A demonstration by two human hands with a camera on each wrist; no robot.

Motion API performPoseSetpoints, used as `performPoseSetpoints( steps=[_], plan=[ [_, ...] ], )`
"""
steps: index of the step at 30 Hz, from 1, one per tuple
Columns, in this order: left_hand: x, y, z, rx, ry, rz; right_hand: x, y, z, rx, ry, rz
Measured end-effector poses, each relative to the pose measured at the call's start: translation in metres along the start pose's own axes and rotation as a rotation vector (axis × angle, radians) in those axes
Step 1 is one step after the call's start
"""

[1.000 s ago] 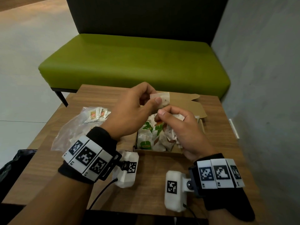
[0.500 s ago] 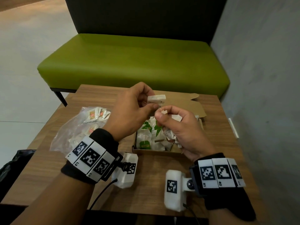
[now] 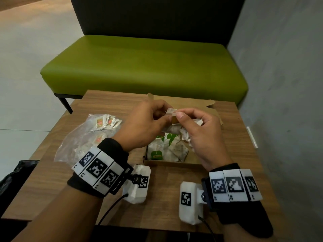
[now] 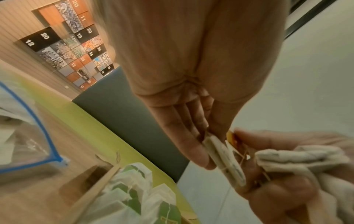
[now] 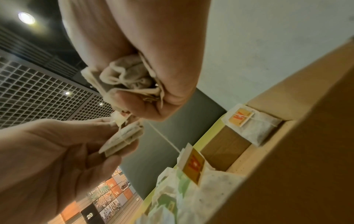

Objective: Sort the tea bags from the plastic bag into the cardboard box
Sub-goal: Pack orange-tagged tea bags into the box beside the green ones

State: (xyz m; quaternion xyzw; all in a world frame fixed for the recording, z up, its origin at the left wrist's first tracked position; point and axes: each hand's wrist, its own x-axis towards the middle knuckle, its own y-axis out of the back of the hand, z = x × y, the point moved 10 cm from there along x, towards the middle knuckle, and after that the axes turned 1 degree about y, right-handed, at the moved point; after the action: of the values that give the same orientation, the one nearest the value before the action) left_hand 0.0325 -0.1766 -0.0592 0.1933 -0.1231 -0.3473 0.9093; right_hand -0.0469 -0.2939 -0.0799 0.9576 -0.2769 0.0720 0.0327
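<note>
Both hands are raised over the box (image 3: pixel 174 163), which sits open on the desk (image 3: pixel 52 180) w/ its flaps folded back. L hand (image 3: pixel 143 126) pinches a flat tea bag (image 4: pixel 224 159) edge-on btwn thumb and fingers (image 4: pixel 191 151). R hand (image 3: pixel 204 137) has its fingers clenched round a crumpled wad of bags (image 5: pixel 126 77) in the palm, while its thumb and forefinger pinch an orange tag (image 3: pixel 174 118) right by the L hand's bag; a thin string runs btwn tag and bag in the L wrist view.

The box holds more tea bags (image 3: pixel 167 149): those toward the L side carry green tags w/ yellow lettering too small to read, those toward the R are plain speckled paper, and in the R wrist view two carry orange tags (image 5: pixel 193 165) w/ a red mark, not legible.

The plastic bag (image 3: pixel 83 137) lies on the desk L of the box, just beside it, clear w/ a blue seal strip (image 4: pixel 38 121), and holds sachets w/ orange-red prints.

Wrist bands (image 3: pixel 97 168) show black-and-white marker squares, small labels "L1", "L2" on the L, "R1", "R2" on the R. Behind the desk is a green bench (image 3: pixel 139 67). The wall panels (image 4: pixel 72 50) in the L wrist view show numbers: 11, 12, 13, 14, 15, 20.
</note>
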Motion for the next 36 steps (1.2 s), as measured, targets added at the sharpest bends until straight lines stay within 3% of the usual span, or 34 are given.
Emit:
performPoseSetpoints(
  steps=[10, 17, 24, 31, 36],
  plan=[
    [-0.001, -0.013, -0.002, -0.231, 0.079, -0.078, 0.002, 0.016, 0.006, 0.037, 0.011, 0.109],
    [0.008, -0.016, -0.013, -0.235, 0.105, 0.054, -0.003, 0.026, 0.025, 0.096, -0.112, 0.104],
    [0.032, -0.049, -0.016, 0.039, 0.131, 0.057, -0.012, 0.067, 0.047, 0.327, -0.311, 0.233],
    [0.054, -0.095, -0.003, 0.279, 0.165, -0.115, -0.026, 0.08, 0.058, 0.383, -0.441, 0.161],
    [0.061, -0.122, -0.014, 0.467, 0.214, -0.212, -0.031, 0.094, 0.065, 0.391, -0.453, 0.195]
  ],
)
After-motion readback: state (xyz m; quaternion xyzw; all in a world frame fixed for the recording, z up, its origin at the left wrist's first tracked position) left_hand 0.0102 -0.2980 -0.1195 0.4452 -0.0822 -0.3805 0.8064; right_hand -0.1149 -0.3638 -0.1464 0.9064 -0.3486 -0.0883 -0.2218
